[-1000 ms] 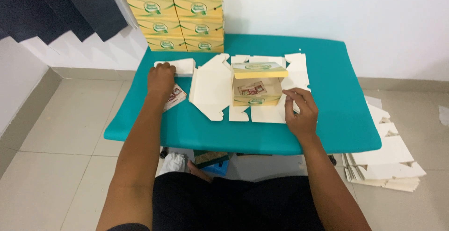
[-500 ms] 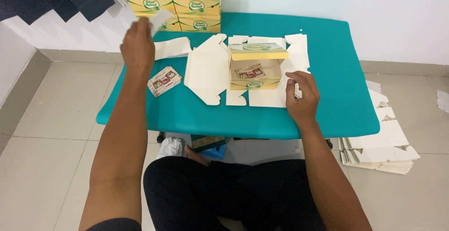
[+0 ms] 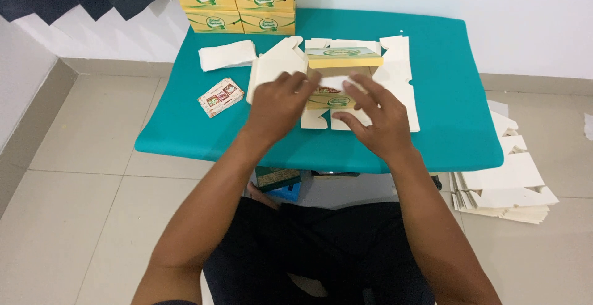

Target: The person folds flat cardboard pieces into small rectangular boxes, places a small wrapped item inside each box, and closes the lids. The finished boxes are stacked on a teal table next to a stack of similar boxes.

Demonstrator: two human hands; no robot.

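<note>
Left hand down from the far-left stack, now beside right hand. Fingers of both loosely spread, pressing a white sheet into the half-folded carton at mid-worktop. Side flaps flat, unfolded. Tissue pile and small printed packet left; finished boxes far.

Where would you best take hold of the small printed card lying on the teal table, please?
Probably by its near-left corner. The printed card lies flat on the teal table, turned askew, close to the table's left front edge. The white paper stack sits behind it, and the left hand is to its right. Coming from the open left front, slide it toward the edge for a pinch grip.
</note>
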